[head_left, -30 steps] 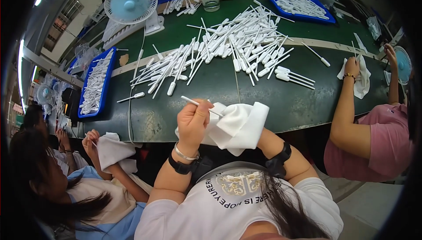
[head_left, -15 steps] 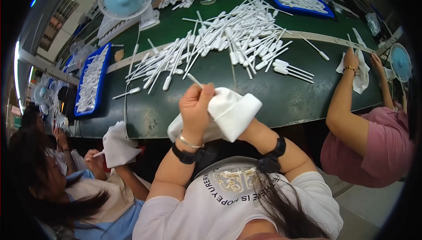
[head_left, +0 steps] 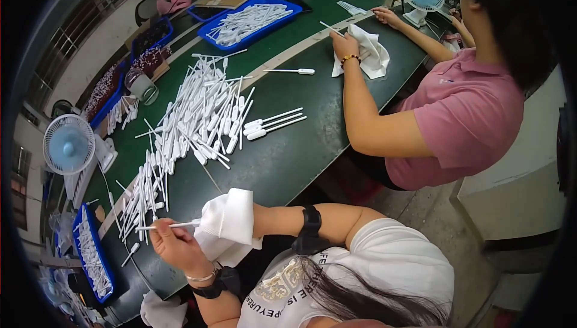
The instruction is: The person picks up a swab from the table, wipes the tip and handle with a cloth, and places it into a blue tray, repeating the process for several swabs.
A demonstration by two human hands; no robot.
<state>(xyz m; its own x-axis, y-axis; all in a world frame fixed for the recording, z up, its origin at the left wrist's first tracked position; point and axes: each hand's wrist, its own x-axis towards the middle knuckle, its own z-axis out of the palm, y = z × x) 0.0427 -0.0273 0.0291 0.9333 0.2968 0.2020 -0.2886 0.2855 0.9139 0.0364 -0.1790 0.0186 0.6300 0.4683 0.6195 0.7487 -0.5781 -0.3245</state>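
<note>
My left hand (head_left: 178, 250) pinches a thin white plastic stick (head_left: 183, 224) between thumb and fingers. One end of it pokes out past the fingertips; the other meets a white cloth (head_left: 227, 218). That cloth is wrapped over my right hand, so its fingers are hidden and only wrist and forearm show. Just beyond my hands, a big heap of white sticks with wider rounded ends (head_left: 207, 108) covers the green-topped table (head_left: 282, 165). Several of these sticks (head_left: 275, 123) lie apart, right of the heap. One more stick (head_left: 131, 254) rests by my left hand.
A blue tray (head_left: 111, 277) of sticks stands at the left, another blue tray (head_left: 294, 10) at the far side. A fan (head_left: 69, 144) and a glass jar (head_left: 142, 87) are at the left. Nearby on the right, a person in a pink shirt (head_left: 457, 111) handles a white cloth (head_left: 375, 57).
The view has swung to the right. My left hand has drawn away from the cloth-covered right hand, and more of the stick shows between them.
</note>
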